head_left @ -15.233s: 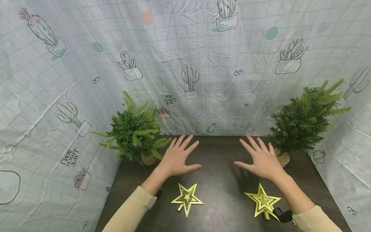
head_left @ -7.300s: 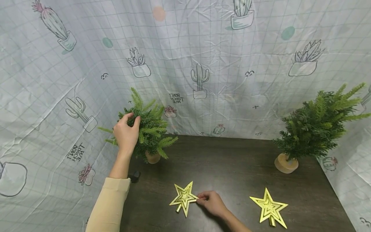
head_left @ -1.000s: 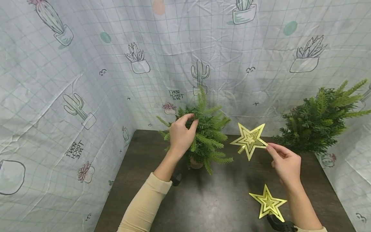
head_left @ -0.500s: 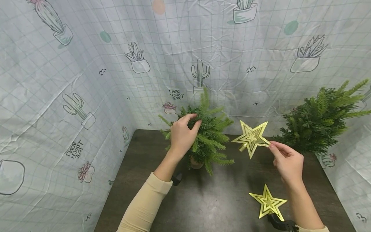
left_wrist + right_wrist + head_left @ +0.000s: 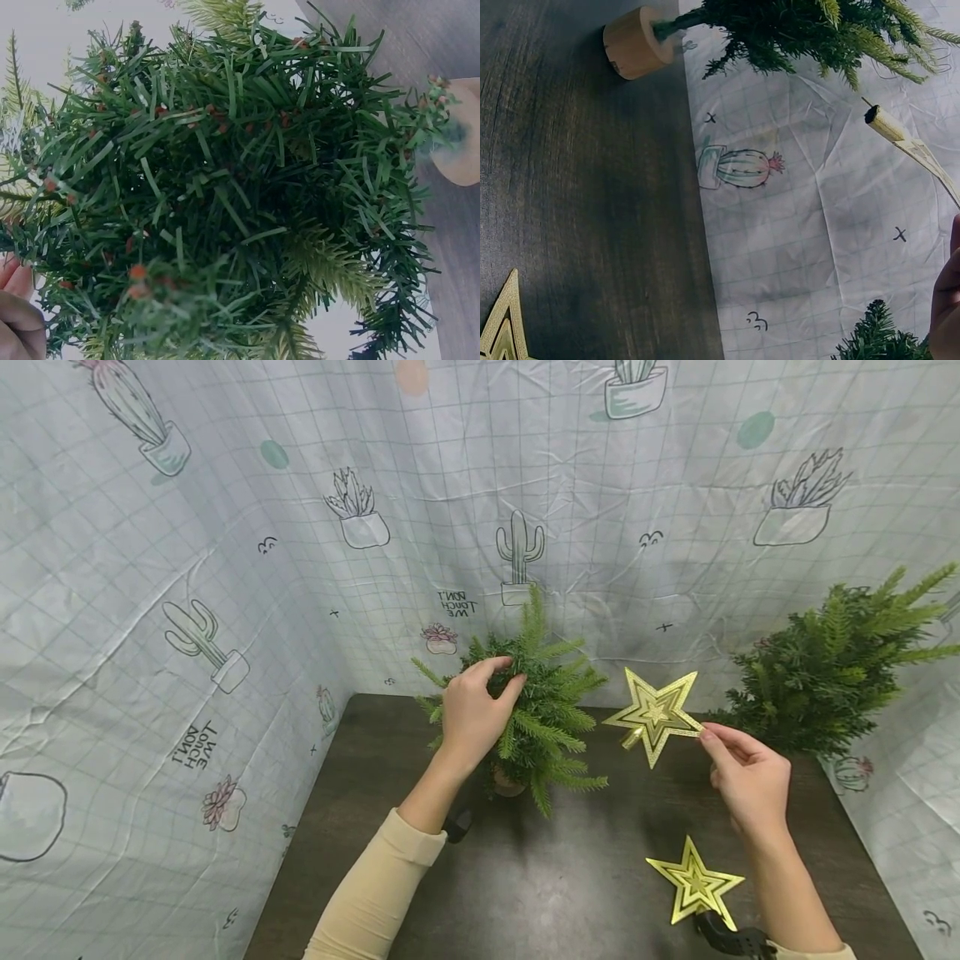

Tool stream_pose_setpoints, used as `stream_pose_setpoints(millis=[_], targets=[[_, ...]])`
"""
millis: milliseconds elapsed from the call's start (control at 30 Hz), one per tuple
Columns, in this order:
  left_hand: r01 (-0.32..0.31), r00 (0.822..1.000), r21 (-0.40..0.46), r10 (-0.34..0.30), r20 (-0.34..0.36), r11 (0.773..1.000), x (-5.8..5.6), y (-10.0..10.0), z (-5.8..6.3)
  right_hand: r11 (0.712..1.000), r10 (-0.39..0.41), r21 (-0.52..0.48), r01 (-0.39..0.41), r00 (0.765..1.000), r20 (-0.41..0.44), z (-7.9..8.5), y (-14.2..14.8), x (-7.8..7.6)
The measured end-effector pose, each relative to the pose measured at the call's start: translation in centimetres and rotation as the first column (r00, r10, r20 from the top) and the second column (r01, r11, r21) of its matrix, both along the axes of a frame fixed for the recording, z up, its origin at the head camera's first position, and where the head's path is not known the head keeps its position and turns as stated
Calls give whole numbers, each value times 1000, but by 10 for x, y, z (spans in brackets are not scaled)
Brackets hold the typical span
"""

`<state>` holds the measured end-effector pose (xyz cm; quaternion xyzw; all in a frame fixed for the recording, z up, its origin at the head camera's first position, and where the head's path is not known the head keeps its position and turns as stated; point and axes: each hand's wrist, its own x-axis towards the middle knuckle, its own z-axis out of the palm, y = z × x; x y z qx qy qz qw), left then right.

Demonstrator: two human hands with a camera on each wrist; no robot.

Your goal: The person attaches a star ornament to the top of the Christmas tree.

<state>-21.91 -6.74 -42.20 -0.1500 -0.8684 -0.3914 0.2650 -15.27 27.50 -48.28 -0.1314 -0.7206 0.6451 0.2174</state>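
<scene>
My left hand (image 5: 474, 706) grips the upper foliage of a small artificial Christmas tree (image 5: 551, 727), thumb and fingers curled at its dark green needles. The tree stands at the middle back of the table; its wooden base (image 5: 639, 43) shows in the right wrist view. To its right, my right hand (image 5: 752, 781) pinches one point of a gold star tree topper (image 5: 655, 714) between thumb and fingers. That star is raised above the table, its short tube (image 5: 885, 124) pointing down and left in the head view. A second gold star (image 5: 696, 883) lies on the table near my right wrist.
Another artificial Christmas tree (image 5: 813, 672) stands at the back right, behind my right hand. A pale curtain (image 5: 585, 568) with cactus drawings encloses the dark wooden table (image 5: 555, 877) at the back and both sides.
Since the oldest frames, the left tree has been moved to the middle, and my right hand has lifted one star off the table. In the last second the star shifted slightly right and up.
</scene>
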Motion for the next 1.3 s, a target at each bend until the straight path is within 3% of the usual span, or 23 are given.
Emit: stream_pose_setpoints(millis=[367,933,1300], targets=[[14,1000,17,-14,11,1000,6,-3,1,994,25,-106,-31,998,-53,5,1,0],[7,999,46,-5,-46,999,16,-20,-3,971,69,-218,-99,988,-140,10,3,-1],[-21,996,80,27,-83,997,24,-41,-7,970,42,-233,-73,990,-135,10,3,-2]])
